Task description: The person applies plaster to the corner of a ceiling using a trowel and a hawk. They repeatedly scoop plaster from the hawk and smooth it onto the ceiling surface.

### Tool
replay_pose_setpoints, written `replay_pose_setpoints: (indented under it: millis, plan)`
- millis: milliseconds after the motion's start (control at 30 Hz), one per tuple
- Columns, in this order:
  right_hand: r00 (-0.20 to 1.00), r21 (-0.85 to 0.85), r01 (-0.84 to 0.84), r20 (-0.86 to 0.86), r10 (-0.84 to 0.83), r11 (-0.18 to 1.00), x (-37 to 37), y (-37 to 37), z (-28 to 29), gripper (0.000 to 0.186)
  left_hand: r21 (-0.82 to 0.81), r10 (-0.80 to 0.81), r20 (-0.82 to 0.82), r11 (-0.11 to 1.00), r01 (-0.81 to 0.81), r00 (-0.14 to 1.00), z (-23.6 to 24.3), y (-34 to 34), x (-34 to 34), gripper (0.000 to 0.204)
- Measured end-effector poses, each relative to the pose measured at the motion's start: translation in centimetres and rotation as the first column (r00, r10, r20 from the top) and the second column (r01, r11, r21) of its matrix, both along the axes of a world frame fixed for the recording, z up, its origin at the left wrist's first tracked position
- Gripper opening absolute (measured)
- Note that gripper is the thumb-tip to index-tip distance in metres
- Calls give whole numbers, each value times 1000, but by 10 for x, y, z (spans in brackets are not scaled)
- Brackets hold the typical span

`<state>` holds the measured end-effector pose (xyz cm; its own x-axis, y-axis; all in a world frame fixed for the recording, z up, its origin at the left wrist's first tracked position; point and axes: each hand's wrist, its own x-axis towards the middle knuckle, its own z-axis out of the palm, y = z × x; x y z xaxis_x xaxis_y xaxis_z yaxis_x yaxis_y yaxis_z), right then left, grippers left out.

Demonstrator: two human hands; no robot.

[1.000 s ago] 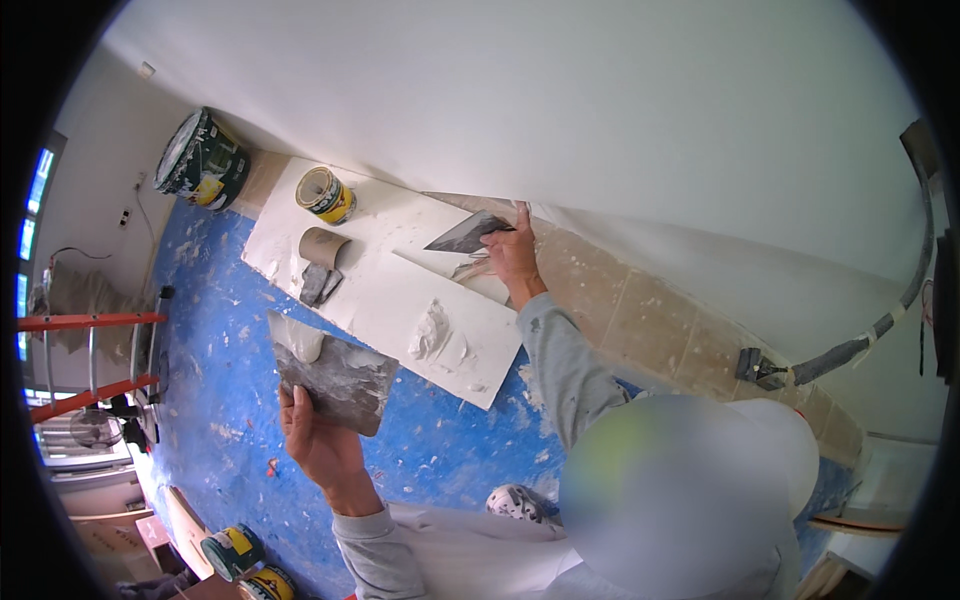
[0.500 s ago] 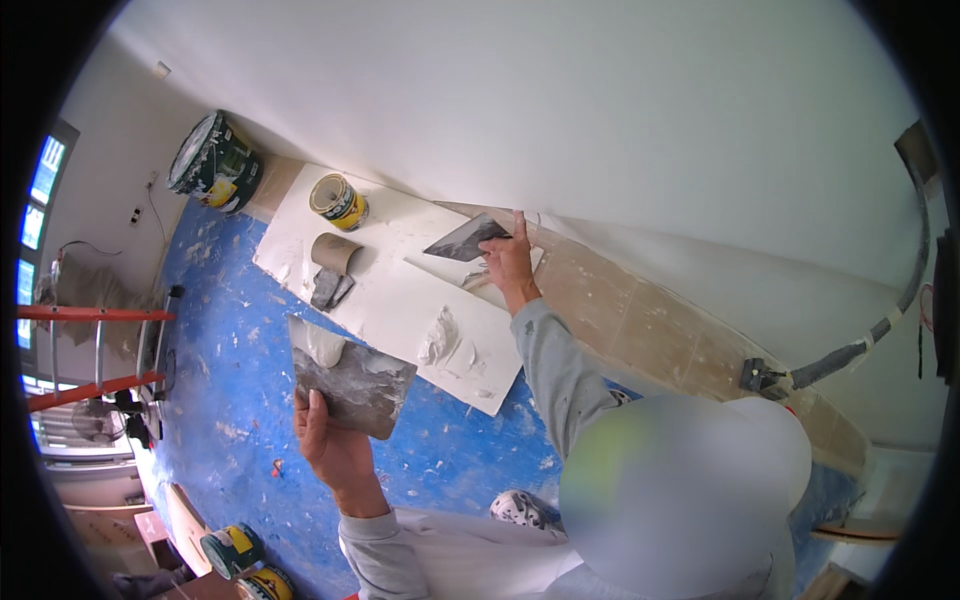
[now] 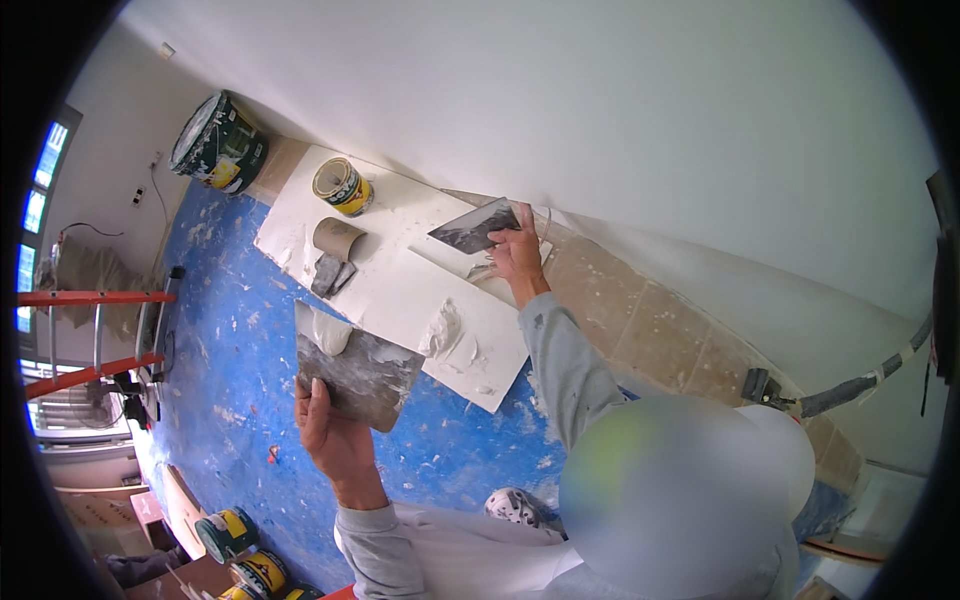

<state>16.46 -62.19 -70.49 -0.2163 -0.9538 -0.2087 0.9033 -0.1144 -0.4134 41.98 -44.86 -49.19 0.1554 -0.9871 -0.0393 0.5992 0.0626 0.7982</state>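
Note:
My left hand (image 3: pixel 338 445) grips a broad metal putty blade (image 3: pixel 375 378), thumb on its face. A dollop of white filler (image 3: pixel 330 332) clings to this blade's upper corner. Farther off and to the right, my right hand (image 3: pixel 520 262) holds a second flat putty blade (image 3: pixel 470 229), smeared grey, close to the foot of the white wall. Beneath that blade lies a white board (image 3: pixel 395 290) with a heap of filler (image 3: pixel 441 328) on its near part. A curled piece of brown sandpaper (image 3: pixel 338 237) and dark grey pieces (image 3: pixel 330 276) rest on the board's left side.
A yellow-and-dark can (image 3: pixel 345 190) stands on the board, with a large green bucket (image 3: pixel 240 150) beyond it. Blue sheeting (image 3: pixel 225 330) covers the floor. A red-railed ladder (image 3: pixel 95 298) is at left, more cans (image 3: pixel 228 533) lower left. A hose (image 3: pixel 845 392) runs at right.
The view has shifted slightly. Both hands keep their grip on the blades, in nearly the same places over the board and floor.

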Motion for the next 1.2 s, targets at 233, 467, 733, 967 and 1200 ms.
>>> replay_pose_setpoints:
  millis: [233,467,733,967,1200]
  plan:
    - [843,22,-362,435,317,932,16,104,5,41,4,36,144,999,-37,989,-34,-12,12,29]
    - [866,110,-480,218,450,870,29,126,75,24,8,-39,638,999,44,769,-57,-36,12,32]
    - [789,58,-604,182,587,795,43,121,98,35,-69,21,940,990,127,341,-52,-30,2,33]
    - [862,-46,-492,114,494,869,43,128,56,28,5,36,988,963,268,-150,-48,-27,10,36]
    - [906,97,-103,-401,134,990,3,99,-34,26,-2,31,826,999,-52,563,6,-6,19,20]
